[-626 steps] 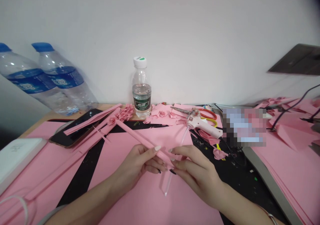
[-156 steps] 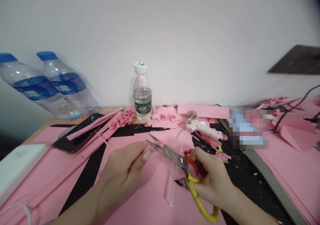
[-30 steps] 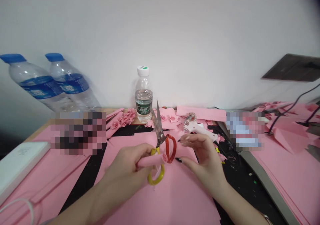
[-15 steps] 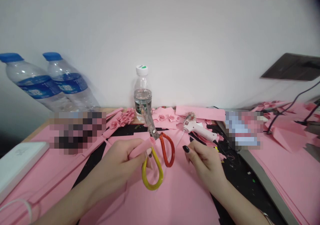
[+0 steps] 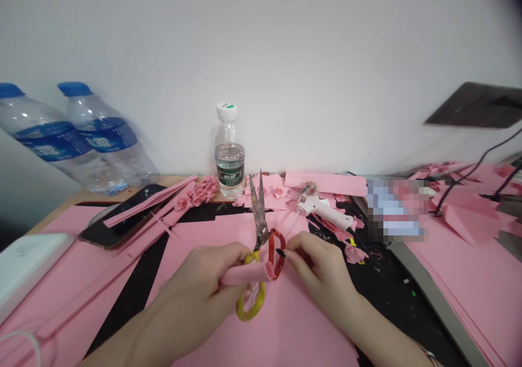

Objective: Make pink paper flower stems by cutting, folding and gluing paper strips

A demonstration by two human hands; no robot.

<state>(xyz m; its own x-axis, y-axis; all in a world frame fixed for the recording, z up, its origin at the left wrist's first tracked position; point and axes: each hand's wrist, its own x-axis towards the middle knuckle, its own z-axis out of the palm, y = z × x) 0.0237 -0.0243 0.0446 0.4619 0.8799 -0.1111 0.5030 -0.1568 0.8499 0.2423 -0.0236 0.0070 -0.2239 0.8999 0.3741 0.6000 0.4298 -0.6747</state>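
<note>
Pink paper sheets (image 5: 281,329) cover the near part of the desk (image 5: 84,196) under my forearms. My left hand (image 5: 204,288) is closed around a rolled pink paper tube (image 5: 247,273), which lies level and points right, and the same grip carries the scissors (image 5: 261,247): the yellow loop hangs below my fingers, the red loop sits just right of the tube's end, and the shut blades stand nearly upright, tips pointing far. My right hand (image 5: 316,263) comes in from the right with fingers loosely curled, its dark-nailed fingertip touching the red loop; I cannot tell whether it has any real hold there.

Just beyond my right hand lies a white glue gun (image 5: 324,209) with its nozzle toward the far left, among pink scraps. Left of centre, long pink strips (image 5: 150,201) lie across a dark phone (image 5: 118,220), and a white box (image 5: 24,255) sits at the near left edge. Small folded paper roses (image 5: 202,190) cluster near a small water bottle (image 5: 229,149) standing upright at the wall. Two large blue-capped bottles (image 5: 81,136) lean at the far left.
</note>
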